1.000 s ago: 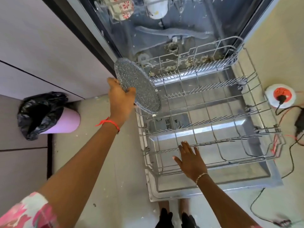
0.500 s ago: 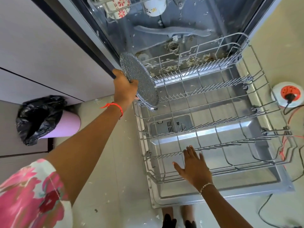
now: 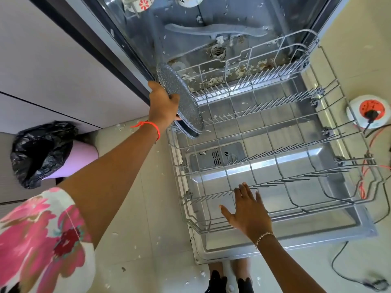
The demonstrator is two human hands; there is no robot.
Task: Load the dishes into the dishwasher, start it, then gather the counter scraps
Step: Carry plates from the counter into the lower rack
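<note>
The dishwasher stands open with its door [image 3: 296,240] folded down and the wire lower rack [image 3: 285,144] pulled out over it. My left hand [image 3: 163,104] grips a grey speckled plate [image 3: 179,100], held on edge over the rack's back left corner. A second dark rim shows just under it. My right hand [image 3: 247,212] hovers flat, fingers spread, over the rack's front left tines, holding nothing. Cups [image 3: 143,3] sit in the upper rack at the top edge of the view.
A pink bin with a black bag [image 3: 44,153] stands on the floor to the left, by white cabinet fronts. A white and orange socket reel [image 3: 368,111] and cables [image 3: 364,182] lie on the floor to the right. Food scraps litter the tub floor [image 3: 239,70]. My feet [image 3: 228,280] are at the door's front edge.
My left hand has carried the plate down and to the right, turning it more on edge over the rack's back left corner. My right hand stays over the front tines.
</note>
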